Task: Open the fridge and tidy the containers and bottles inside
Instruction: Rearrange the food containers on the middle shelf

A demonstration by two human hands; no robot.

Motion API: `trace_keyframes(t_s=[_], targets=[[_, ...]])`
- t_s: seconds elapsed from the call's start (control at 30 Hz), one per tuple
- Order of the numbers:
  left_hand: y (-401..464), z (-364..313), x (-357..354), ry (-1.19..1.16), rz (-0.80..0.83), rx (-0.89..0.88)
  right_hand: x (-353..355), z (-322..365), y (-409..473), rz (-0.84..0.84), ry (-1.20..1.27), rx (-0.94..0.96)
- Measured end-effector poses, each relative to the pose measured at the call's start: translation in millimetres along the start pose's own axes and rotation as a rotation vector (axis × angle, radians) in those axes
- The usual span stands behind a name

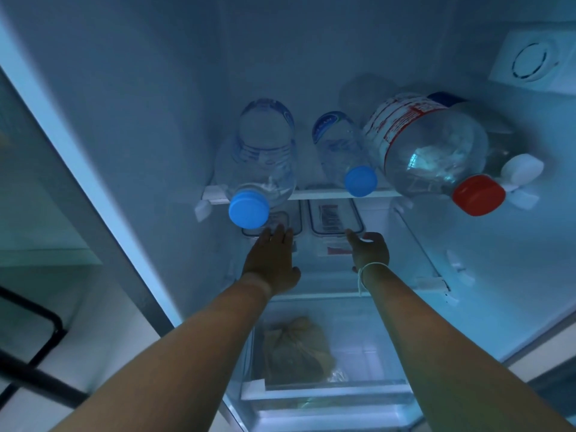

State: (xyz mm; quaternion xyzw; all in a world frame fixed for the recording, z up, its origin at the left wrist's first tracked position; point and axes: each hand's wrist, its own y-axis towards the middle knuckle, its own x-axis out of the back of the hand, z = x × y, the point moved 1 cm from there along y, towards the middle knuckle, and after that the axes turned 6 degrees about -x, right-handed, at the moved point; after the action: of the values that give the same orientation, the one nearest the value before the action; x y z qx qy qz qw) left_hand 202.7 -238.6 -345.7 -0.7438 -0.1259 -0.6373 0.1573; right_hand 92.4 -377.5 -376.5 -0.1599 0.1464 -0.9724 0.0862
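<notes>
The open fridge [149, 126] holds three clear bottles standing on its upper shelf [324, 193]: a big red-capped bottle [430, 151] on the right and two blue-capped bottles [265, 163] beside it. Under this shelf, two lidded containers [335, 220] are partly hidden. The left hand [271, 260] reaches flat with fingers together toward the left one, while the right hand [371, 249] is half curled and holds nothing.

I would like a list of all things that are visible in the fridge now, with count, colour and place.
Blue-capped bottle: 2, clear, upper shelf, left and middle.
Red-capped bottle: 1, clear, upper shelf, right.
Container: 2, clear with dark rims, side by side on the shelf below; other one.
Bag: 1, brownish, bottom drawer.
Round vent: 1, white, right wall.
Left hand: 1, reaching towards the left container.
Right hand: 1, white wrist string, at the right container.
</notes>
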Motion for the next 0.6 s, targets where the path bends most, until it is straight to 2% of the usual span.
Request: trace_keyframes(t_s=[0.33,0.6], targets=[[-4,6,0,0.005,0.03,-0.034,2,-15,-9,0.02,-0.001,-0.038],[-33,-3,8,-0.019,0.037,-0.029,25,-13,-45,0.048,-0.069,0.003]])
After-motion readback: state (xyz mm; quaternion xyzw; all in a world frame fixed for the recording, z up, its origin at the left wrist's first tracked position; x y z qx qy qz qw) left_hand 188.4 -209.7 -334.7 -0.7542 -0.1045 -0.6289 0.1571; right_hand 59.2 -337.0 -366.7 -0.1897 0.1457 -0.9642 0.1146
